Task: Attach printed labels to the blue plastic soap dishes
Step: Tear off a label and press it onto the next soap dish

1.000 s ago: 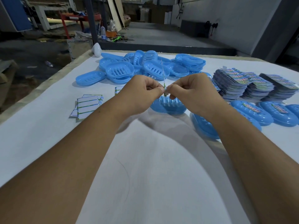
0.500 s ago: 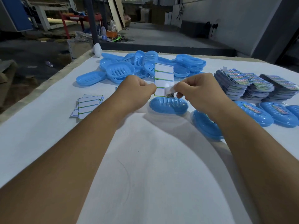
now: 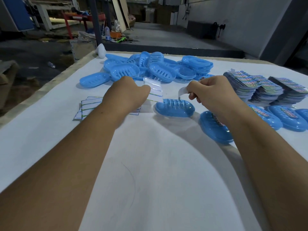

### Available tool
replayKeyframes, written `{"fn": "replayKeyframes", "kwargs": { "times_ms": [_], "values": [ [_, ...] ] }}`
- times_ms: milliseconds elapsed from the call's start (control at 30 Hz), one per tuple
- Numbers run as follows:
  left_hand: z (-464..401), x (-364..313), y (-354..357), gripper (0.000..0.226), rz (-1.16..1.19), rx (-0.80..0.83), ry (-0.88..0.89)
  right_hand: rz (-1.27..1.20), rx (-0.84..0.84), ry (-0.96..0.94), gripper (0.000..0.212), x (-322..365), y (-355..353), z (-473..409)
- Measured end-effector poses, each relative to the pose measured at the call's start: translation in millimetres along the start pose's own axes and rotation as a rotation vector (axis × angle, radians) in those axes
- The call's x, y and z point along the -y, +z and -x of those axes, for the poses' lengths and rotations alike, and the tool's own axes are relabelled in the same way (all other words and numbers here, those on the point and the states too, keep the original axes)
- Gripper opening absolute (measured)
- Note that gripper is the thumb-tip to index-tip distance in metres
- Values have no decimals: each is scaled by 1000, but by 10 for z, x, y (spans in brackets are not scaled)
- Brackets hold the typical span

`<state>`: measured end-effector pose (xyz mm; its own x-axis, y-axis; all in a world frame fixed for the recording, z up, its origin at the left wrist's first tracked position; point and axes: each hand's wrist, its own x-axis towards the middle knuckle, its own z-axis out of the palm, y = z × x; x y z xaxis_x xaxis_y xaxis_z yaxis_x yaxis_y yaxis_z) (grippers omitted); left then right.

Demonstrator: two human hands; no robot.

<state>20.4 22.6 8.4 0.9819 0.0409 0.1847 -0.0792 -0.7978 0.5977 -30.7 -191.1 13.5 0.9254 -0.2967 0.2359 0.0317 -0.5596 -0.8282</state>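
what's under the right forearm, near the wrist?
A blue oval plastic soap dish lies on the white table cover, a colourful printed label on it. The right forearm covers part of dish and label.

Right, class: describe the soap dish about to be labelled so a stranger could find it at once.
Start at the white table and find the person's two hands. The soap dish lies alone just beyond and between the left hand and right hand. Unlike the heaped dishes behind, it lies apart from them, and unlike the finished dishes to the right, it carries no colourful label.
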Motion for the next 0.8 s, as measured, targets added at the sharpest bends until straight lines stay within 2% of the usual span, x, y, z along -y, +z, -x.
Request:
{"fn": "replayKeyframes", "kwargs": {
  "times_ms": [133,267,433,533,633,733,800],
  "values": [
    [-58,60,-71,30,-256,-69,-41,11,0,16,32,21,8,18],
    [-74,161,-111,27,-485,-15,-65,4,13,10,31,30,19,29],
    [-78,233,-161,31,-640,0,-90,7,21,3,30,29,22,41],
    [-73,255,-190,35,-640,-18,-101,0,24,8,28,35,27,43],
    [-56,188,-187,32,-465,-72,-52,17,24,5,26,44,43,44],
    [32,-23,-109,26,42,-23,46,34,29,-10,24,55,59,57],
    [145,-186,-22,28,285,64,105,49,30,-21,27,63,61,67]
  ]
}}
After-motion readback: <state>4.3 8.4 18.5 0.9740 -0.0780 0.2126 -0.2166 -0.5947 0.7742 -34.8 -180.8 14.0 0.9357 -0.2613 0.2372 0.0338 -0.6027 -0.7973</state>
